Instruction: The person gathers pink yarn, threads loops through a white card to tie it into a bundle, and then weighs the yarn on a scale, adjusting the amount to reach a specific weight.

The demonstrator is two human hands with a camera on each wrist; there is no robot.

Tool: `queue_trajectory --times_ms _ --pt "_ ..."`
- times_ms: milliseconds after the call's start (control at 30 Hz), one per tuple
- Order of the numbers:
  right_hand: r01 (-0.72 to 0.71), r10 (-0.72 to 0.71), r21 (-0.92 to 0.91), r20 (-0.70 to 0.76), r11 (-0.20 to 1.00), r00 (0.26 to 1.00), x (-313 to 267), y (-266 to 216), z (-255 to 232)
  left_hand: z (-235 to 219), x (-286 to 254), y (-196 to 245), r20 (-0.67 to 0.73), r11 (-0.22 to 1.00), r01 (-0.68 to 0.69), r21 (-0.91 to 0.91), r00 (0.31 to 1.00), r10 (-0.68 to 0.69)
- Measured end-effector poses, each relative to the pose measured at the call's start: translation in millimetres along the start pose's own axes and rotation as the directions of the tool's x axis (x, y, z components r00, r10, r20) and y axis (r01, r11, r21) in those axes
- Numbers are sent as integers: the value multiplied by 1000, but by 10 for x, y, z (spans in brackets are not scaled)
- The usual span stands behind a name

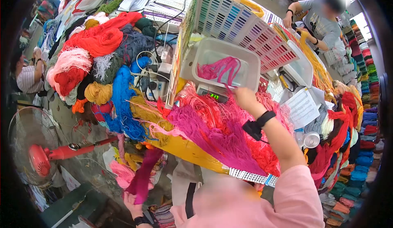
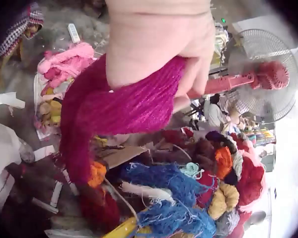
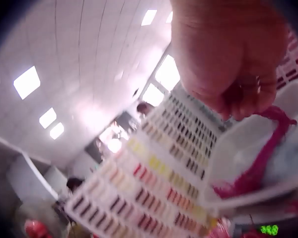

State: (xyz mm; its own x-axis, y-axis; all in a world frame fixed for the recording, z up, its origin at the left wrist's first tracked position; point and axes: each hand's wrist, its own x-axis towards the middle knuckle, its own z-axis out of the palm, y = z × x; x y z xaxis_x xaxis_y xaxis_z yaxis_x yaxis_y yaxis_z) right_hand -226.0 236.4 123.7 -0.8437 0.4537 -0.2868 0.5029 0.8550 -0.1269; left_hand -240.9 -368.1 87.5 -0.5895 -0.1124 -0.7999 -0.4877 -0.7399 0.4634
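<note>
Low at the left, my left hand grips a thick hank of magenta yarn, which hangs over the fingers in the left wrist view. My right hand is at the front rim of a clear plastic bin. Its curled fingers pinch the end of a thin bunch of magenta yarn, and the rest of that bunch lies inside the bin. Beneath the bin is a digital scale with lit green digits. Loose magenta strands spread across the table in front.
Color sample boards stand behind and beside the bin. Heaped yarn hanks and power plugs with cables are to the left. A red fan stands at lower left. Printed sheets lie at right; another person works across the table.
</note>
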Motion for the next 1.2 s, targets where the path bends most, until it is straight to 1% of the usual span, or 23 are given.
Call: queue_trajectory --times_ms 33,67,100,133,167,200,233,267,333,400,467,500,533,600,633,767,800,867,1000,1067,1133,1167,1200 --pt "-7 7 5 0 1000 1000 -66 -4 99 32 -43 -34 2 981 14 194 1000 -15" --pt "62 -41 107 -194 992 980 -123 2 187 64 -119 -32 107 973 170 155 976 -187" --pt "148 -66 189 -382 971 922 -181 4 240 156 -180 -105 180 959 187 213 957 -227" --pt "141 -59 192 -379 971 924 -246 1 254 290 -245 -195 247 941 202 272 930 -271" --pt "99 37 288 -431 952 902 -317 2 256 435 -321 -269 244 938 206 279 930 -277" --pt "63 136 383 -471 922 871 -382 8 261 620 -412 -333 157 912 182 369 954 -254" --pt "37 174 420 -454 907 874 -426 42 292 728 -448 -362 75 875 163 456 972 -221" --pt "33 179 421 -454 907 873 -466 67 315 735 -409 -369 75 873 165 460 972 -223" --pt "-76 242 445 -329 892 913 -533 55 285 773 -336 -393 379 868 175 465 847 -373" --pt "-69 217 406 -331 911 919 -537 47 333 790 -325 -442 400 867 132 481 847 -350" --pt "-69 201 370 -332 927 922 -536 33 377 795 -286 -446 519 867 269 420 712 -473" --pt "-87 188 325 -294 942 937 -519 5 384 885 -348 -463 551 851 261 455 668 -499" --pt "-101 175 279 -255 955 951 -504 -12 393 891 -365 -468 550 846 258 466 664 -506" --pt "-59 139 247 -322 967 937 -479 -20 432 854 -393 -432 569 835 365 412 612 -549" --pt "-63 136 236 -312 970 940 -466 -27 445 826 -404 -401 567 831 360 424 610 -554" --pt "-76 130 186 -294 980 947 -416 -55 467 769 -503 -339 537 858 467 216 677 -504" --pt "-84 138 189 -295 978 945 -389 -62 472 797 -521 -333 537 855 468 224 673 -509" --pt "-148 170 113 -218 983 961 -322 -75 494 840 -551 -324 636 870 398 291 599 -486" --pt "-166 181 83 -225 983 957 -204 -78 681 986 -706 -398 712 915 329 235 583 -393" --pt "-217 255 216 -170 952 952 -200 -141 831 1131 -870 -433 590 928 202 313 724 -357" --pt "-172 270 409 -194 896 943 -380 -577 796 1196 -911 -423 598 911 217 349 697 -395" --pt "-59 112 380 -119 923 987 -593 -856 876 1219 -933 -413 599 892 235 387 671 -437" --pt "109 -145 307 97 945 985 -856 -1198 915 1247 -949 -418 601 898 225 378 678 -423"
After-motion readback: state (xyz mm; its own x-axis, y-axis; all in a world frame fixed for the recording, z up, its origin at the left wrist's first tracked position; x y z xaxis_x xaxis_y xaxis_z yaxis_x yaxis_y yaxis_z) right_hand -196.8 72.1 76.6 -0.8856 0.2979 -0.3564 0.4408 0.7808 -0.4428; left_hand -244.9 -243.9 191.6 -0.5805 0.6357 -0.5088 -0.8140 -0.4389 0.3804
